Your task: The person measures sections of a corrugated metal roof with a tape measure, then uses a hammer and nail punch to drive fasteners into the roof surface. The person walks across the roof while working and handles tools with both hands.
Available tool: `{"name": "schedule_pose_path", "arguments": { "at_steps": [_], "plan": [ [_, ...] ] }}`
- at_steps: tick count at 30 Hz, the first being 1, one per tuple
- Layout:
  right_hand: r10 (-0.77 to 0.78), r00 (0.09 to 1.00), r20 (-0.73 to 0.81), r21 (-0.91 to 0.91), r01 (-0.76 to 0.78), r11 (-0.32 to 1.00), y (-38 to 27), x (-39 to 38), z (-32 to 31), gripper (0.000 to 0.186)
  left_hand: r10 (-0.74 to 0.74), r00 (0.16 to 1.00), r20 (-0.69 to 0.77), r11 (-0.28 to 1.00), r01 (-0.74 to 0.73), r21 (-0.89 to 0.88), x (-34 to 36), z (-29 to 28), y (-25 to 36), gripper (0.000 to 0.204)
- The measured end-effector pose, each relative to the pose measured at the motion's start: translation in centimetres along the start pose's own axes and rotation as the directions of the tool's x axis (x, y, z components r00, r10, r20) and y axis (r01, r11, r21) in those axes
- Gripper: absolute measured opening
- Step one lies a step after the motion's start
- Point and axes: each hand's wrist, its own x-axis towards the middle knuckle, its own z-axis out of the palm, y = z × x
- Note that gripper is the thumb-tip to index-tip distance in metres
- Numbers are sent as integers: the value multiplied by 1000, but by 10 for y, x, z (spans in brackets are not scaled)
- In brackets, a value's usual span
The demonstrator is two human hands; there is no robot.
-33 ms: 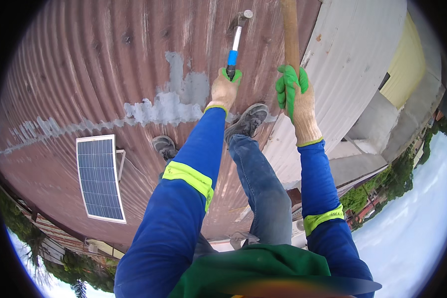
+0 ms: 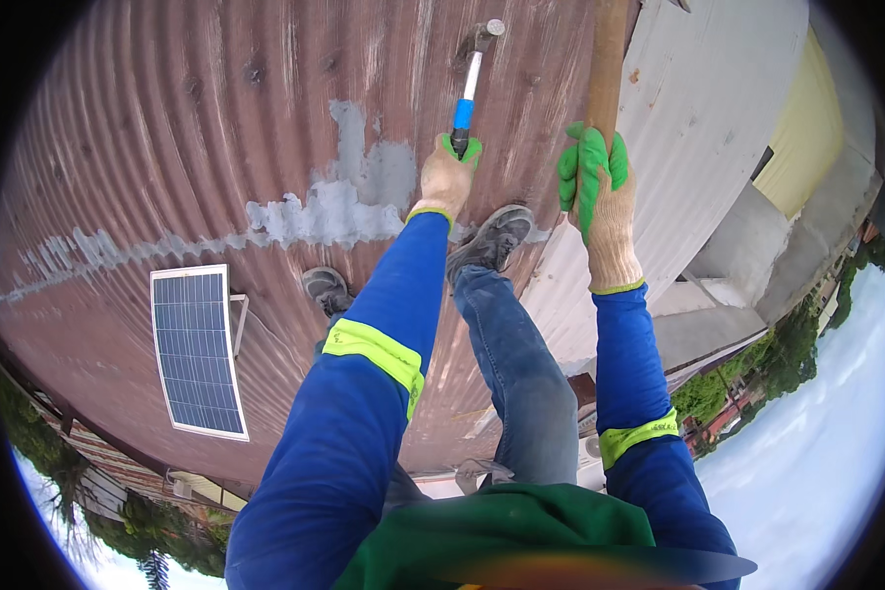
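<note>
In the head view, I see a person standing on a reddish-brown corrugated metal roof (image 2: 216, 128), with two hands well apart from each other. The left hand (image 2: 449, 177), in a cream knitted glove with green coating, is closed firmly around the dark lower end of a hammer with a blue-and-black grip and a pale shaft (image 2: 470, 88). The hammer points away from the person, its head being over the brown roof; whether it touches the metal, I cannot tell.

The right hand (image 2: 602, 197), in a glove of the same kind, is wrapped around the near end of a long brown wooden pole (image 2: 607, 74). This pole runs up beyond the upper edge of the view, to the right of the hammer, near where the brown roof meets a pale grey corrugated sheet (image 2: 708, 118).

Below the hands, two dark grey shoes (image 2: 494, 239) stand on the brown roof. An uneven light grey patch (image 2: 329, 211) spreads on the metal to the left of the left hand. Farther to the left, a blue solar panel with white frame (image 2: 199, 349) is tilted on a bracket.
</note>
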Motion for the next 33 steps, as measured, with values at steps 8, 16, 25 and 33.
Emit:
{"name": "schedule_pose_path", "arguments": {
  "at_steps": [8, 16, 25, 33],
  "plan": [
    [312, 950, 34, -221, -297, 929, 3, 37, 22, 40, 22, 999, -37, 1000, -22, 9, 4, 2, 8, 51],
    [-97, 995, -39, 82, 100, 992, -23, 31, 16, 37, -29, 1000, -12, 1000, 29, -5, -4, -1, 18, 52],
    [159, 986, 43, -156, -151, 976, -42, 37, 3, 43, -52, 998, 30, 992, 54, -110, 0, 6, 14, 53],
    [412, 911, -20, -385, -387, 838, -31, 46, 29, 43, -64, 998, 27, 996, 65, -56, -4, 4, 16, 53]
  ]
}}
